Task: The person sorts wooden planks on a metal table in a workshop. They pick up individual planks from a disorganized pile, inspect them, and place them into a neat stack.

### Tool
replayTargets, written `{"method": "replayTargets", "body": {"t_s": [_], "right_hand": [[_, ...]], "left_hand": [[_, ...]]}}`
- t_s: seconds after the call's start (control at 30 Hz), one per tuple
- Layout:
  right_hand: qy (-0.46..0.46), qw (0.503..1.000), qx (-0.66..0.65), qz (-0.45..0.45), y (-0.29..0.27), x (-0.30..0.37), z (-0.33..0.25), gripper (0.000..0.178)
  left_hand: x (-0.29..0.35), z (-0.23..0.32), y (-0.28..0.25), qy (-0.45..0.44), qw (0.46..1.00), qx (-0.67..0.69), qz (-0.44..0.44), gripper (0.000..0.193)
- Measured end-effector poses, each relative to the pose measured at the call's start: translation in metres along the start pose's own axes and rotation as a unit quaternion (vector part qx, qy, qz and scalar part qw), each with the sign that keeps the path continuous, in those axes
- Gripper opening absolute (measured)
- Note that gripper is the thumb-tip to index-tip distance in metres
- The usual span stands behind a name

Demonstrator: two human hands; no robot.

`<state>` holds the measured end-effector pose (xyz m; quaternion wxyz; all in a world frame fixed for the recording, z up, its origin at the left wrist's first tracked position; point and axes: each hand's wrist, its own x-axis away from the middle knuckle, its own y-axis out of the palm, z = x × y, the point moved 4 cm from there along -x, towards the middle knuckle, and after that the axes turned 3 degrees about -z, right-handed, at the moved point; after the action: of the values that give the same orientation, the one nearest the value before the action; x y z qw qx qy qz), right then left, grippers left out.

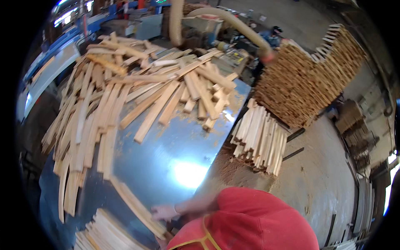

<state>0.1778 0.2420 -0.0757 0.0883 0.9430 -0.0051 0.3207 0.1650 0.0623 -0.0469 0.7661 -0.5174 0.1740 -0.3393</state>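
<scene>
A long pale wooden slat [135,204] lies slantwise near the table's front, its near end close to my body. My left hand [162,241] is at that near end, mostly hidden below my right arm, and appears closed on the slat. Reaching in from the right, my right hand [165,212] is at the slat's right edge; its fingers are smeared by motion, so their grip does not show. Just left of the hands, a neat bundle of slats [106,233] lies side by side at the front edge.
A large loose heap of slats [154,104] covers the far and left parts of the metal table [150,160]. Right of the table stand a low stack of slats [260,139] and a tall wood stack [306,79]. A ribbed hose [233,21] arches behind, near machinery.
</scene>
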Motion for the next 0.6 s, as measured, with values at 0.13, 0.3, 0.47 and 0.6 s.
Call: {"method": "replayTargets", "body": {"t_s": [0.13, 0.3, 0.47, 0.6], "right_hand": [[0.005, 0.993, 0.121, 0.019, 0.027, -0.028, -0.063, 0.064], [-0.053, 0.95, 0.304, -0.048, 0.103, -0.093, -0.055, 0.068], [-0.114, 0.873, 0.409, -0.238, 0.083, -0.116, -0.087, 0.059], [-0.346, 0.869, 0.349, 0.06, -0.111, -0.146, -0.139, 0.048]], "left_hand": [[0.05, -0.033, -0.009, -0.06, 0.997, -0.02, 0.041, 0.058], [0.061, -0.044, -0.065, -0.149, 0.975, -0.076, 0.146, 0.061], [0.009, -0.027, -0.088, -0.183, 0.979, -0.021, 0.086, 0.089], [-0.028, -0.004, -0.068, -0.122, 0.99, -0.015, 0.069, 0.088]]}}
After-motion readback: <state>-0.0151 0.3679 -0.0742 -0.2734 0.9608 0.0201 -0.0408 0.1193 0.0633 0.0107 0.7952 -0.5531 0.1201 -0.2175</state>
